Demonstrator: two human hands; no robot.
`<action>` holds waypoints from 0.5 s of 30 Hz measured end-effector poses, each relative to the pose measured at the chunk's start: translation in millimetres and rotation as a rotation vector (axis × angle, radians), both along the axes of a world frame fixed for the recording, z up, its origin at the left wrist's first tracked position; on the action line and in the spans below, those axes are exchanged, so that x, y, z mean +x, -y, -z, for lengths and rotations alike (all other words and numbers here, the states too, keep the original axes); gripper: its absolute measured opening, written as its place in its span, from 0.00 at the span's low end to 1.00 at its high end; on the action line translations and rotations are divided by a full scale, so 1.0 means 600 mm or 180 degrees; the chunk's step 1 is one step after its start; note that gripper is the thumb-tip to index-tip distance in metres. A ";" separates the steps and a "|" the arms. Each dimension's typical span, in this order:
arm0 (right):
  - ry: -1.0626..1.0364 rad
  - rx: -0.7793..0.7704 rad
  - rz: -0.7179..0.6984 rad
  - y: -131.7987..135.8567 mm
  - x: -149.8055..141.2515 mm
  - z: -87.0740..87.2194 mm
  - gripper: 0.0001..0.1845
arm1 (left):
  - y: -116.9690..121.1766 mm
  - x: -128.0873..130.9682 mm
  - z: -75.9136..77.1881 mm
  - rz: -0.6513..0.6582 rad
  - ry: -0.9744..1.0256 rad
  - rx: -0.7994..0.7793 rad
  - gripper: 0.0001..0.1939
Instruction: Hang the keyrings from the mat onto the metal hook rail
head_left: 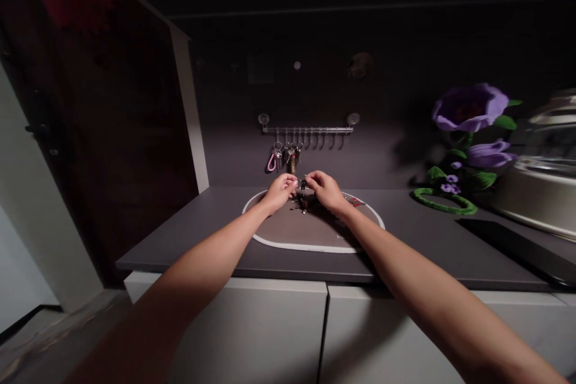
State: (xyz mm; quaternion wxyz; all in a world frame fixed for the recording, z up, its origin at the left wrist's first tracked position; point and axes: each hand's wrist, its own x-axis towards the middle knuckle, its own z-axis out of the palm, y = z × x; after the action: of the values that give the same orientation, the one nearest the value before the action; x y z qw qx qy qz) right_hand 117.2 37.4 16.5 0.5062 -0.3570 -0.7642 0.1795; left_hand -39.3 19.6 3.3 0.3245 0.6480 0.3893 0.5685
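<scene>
My left hand [279,190] and my right hand [326,190] meet above an oval brown mat [310,234] with a white rim on a dark counter. Both hands pinch a small dark key bunch [302,183] between their fingertips. More small metal pieces [303,209] lie on the mat just under the hands. Behind the hands, a metal hook rail [308,129] is fixed to the wall, and several keys with a pink loop [283,157] hang from its left hooks.
A purple artificial flower [470,132] with a green base stands at the right of the counter [189,234]. A metal appliance [542,174] sits at the far right. White cabinet doors [279,336] are below. A dark door [90,120] is at the left.
</scene>
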 end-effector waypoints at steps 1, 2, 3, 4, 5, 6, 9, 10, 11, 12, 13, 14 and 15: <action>-0.0146 -0.0067 -0.0043 -0.001 0.000 0.000 0.12 | 0.000 0.001 0.001 -0.0062 -0.0045 0.0011 0.07; -0.0324 -0.0157 -0.0108 -0.001 0.000 -0.001 0.13 | 0.000 0.001 0.002 -0.0129 -0.0110 0.0024 0.06; -0.0519 -0.0266 -0.0193 0.000 -0.001 -0.003 0.13 | -0.001 0.001 0.004 -0.0201 -0.0191 0.0037 0.06; -0.0715 -0.0386 -0.0276 0.000 -0.002 -0.005 0.14 | -0.002 0.002 0.005 -0.0271 -0.0285 0.0061 0.05; -0.0902 -0.0504 -0.0339 -0.001 -0.004 -0.007 0.14 | -0.003 0.002 0.007 -0.0340 -0.0384 0.0091 0.06; -0.1067 -0.0602 -0.0371 -0.002 -0.006 -0.010 0.15 | -0.004 0.002 0.008 -0.0402 -0.0493 0.0127 0.06; -0.1371 -0.0697 -0.0312 -0.013 -0.012 -0.025 0.17 | -0.005 0.004 0.010 -0.0518 -0.0836 0.0262 0.08; -0.1437 -0.0678 -0.0262 -0.018 -0.015 -0.032 0.17 | -0.004 0.004 0.010 -0.0539 -0.0945 0.0305 0.08; -0.1490 -0.0653 -0.0209 -0.025 -0.017 -0.040 0.17 | -0.003 0.005 0.010 -0.0557 -0.1040 0.0345 0.08; -0.1532 -0.0630 -0.0157 -0.032 -0.020 -0.048 0.16 | -0.002 0.005 0.009 -0.0570 -0.1121 0.0382 0.08; -0.1571 -0.0617 -0.0108 -0.039 -0.022 -0.056 0.15 | -0.001 0.006 0.009 -0.0580 -0.1187 0.0415 0.08; -0.1610 -0.0612 -0.0059 -0.048 -0.025 -0.064 0.14 | -0.001 0.006 0.009 -0.0588 -0.1238 0.0441 0.08; -0.1638 -0.0610 -0.0011 -0.056 -0.029 -0.072 0.13 | -0.001 0.006 0.009 -0.0599 -0.1273 0.0466 0.08</action>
State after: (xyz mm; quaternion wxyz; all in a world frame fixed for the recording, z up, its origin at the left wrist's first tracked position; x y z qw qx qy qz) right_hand 100.0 71.1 59.6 0.6473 -0.3447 -0.5906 0.3367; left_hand -35.7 20.0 -2.1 0.1387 0.7304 0.4623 0.4833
